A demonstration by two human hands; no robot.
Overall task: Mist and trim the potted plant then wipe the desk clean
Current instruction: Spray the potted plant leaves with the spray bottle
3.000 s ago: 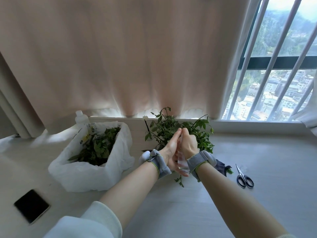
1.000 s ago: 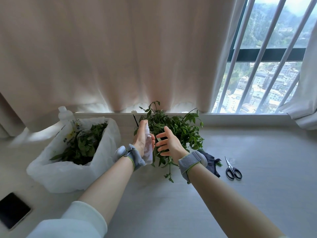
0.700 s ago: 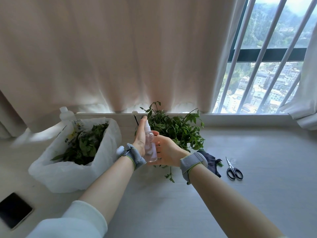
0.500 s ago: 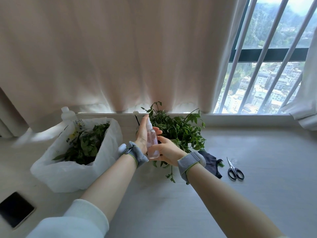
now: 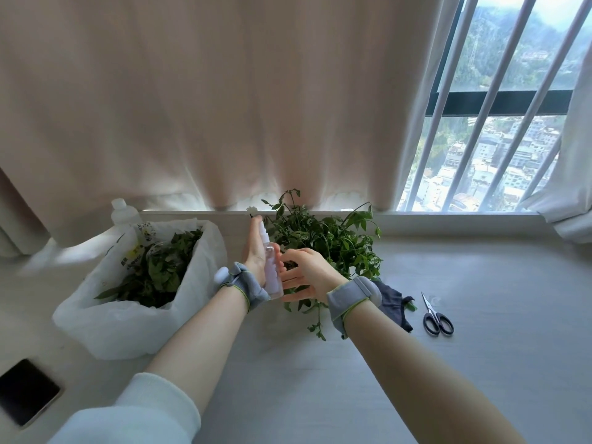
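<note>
You faced a beige curtain (image 5: 208, 107) covering most of the wall. At right, a barred window (image 5: 512, 59) let daylight in above a pale sill (image 5: 448, 216), showing hillside buildings beyond.

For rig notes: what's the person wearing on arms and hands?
Left hand and right hand are bare, no gloves. Left band and right band at the wrists are grey edged in green, each with a rounded pale pod. A white sleeve ends near the left elbow; the right forearm is uncovered.
</note>
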